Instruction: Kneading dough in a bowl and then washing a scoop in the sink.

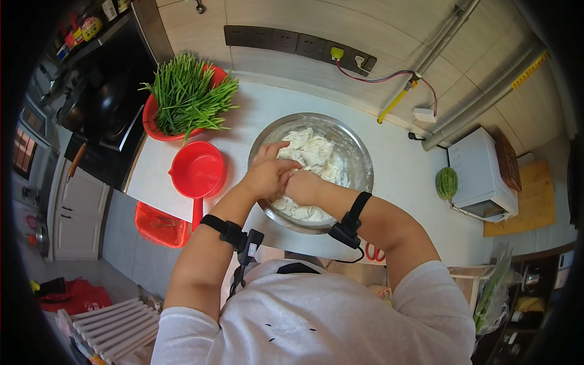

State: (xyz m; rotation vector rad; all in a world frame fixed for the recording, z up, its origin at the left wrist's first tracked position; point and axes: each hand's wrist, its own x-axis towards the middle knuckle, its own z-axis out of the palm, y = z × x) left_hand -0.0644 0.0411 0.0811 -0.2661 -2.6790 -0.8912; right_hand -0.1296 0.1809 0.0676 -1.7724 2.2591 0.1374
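Observation:
A wide stainless steel bowl (360,159) stands on the white countertop before me, with pale, shaggy dough (310,148) and loose flour in it. Over the bowl's left side is my left hand (270,169), its fingers spread and some of their tips touching my right hand. My right hand (305,188) is curled low over the dough; whether anything is inside its fingers is hidden. Flour coats the bowl's inner wall. Each forearm wears a black strap with a small device.
Left of the bowl are a red plastic dipper (198,169) and a red basin (150,119) heaped with green chives (191,98). A red bin (159,223) sits below the counter edge. Rightward are a small watermelon (446,183), a white microwave (479,169) and red-handled scissors (375,252).

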